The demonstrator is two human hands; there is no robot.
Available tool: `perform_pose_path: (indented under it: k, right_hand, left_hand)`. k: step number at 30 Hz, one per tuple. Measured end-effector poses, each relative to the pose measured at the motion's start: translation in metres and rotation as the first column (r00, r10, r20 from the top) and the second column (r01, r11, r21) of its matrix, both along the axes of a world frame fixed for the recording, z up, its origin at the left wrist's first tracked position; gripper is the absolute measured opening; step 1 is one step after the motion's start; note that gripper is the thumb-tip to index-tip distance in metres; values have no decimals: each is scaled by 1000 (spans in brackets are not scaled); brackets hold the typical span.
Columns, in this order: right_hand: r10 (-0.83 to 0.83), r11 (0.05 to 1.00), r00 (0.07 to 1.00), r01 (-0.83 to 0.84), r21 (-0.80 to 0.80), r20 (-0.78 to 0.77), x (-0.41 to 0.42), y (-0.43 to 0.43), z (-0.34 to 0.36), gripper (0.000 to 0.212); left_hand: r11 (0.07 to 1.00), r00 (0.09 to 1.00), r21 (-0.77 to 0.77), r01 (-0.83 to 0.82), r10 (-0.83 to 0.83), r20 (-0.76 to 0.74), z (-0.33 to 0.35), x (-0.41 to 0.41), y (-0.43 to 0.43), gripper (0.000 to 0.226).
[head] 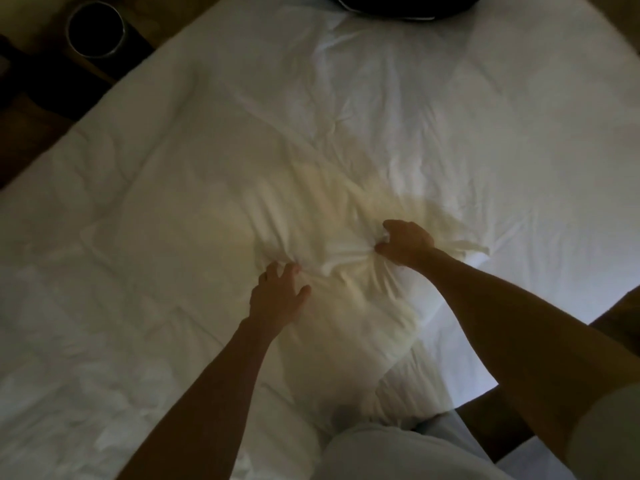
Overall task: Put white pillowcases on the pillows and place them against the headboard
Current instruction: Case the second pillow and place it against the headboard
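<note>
A person leans over a white bed (519, 133), both hands working a white pillowcase (346, 259) on a pillow (360, 327) that lies at the middle of the view, running toward 6 o'clock. The left hand (277, 299), at 7 o'clock of the bunched cloth, digs curled fingertips into a gather. The right hand (405, 242), at 2 o'clock, is clenched on a twisted fold. A dark bin (95, 29) (dimly lit) stands on the floor at 10 o'clock.
</note>
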State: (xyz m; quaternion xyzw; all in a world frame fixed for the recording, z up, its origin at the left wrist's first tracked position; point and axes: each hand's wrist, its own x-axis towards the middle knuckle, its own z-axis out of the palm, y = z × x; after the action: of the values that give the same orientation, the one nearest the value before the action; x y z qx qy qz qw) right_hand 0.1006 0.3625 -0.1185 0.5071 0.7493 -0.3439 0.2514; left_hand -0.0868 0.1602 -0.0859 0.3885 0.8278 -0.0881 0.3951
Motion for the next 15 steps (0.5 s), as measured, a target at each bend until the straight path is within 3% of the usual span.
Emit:
perform_pose_path:
  k: [3, 5, 8, 12, 15]
  right_hand:
    - [93, 995, 994, -92, 28, -63, -1, -3, 29, 22]
    - [202, 978, 976, -196, 70, -84, 0, -7, 59, 28]
    - [389, 917, 913, -371, 145, -121, 2, -14, 104, 24]
    - [609, 771, 789, -564, 297, -79, -1, -24, 172, 22]
    - [725, 632, 688, -649, 424, -26, -3, -32, 224, 31]
  left_hand:
    - [992, 986, 29, 124, -120, -116, 13, -4, 8, 56]
    - [974, 963, 90, 208, -187, -194, 28, -5, 24, 61]
    - [919, 926, 171, 356, -322, -197, 57, -8, 55, 73]
    - [765, 813, 287, 577, -508, -284, 106, -3, 78, 85]
    - [664, 729, 310, 680, -568, -382, 143, 7, 83, 64]
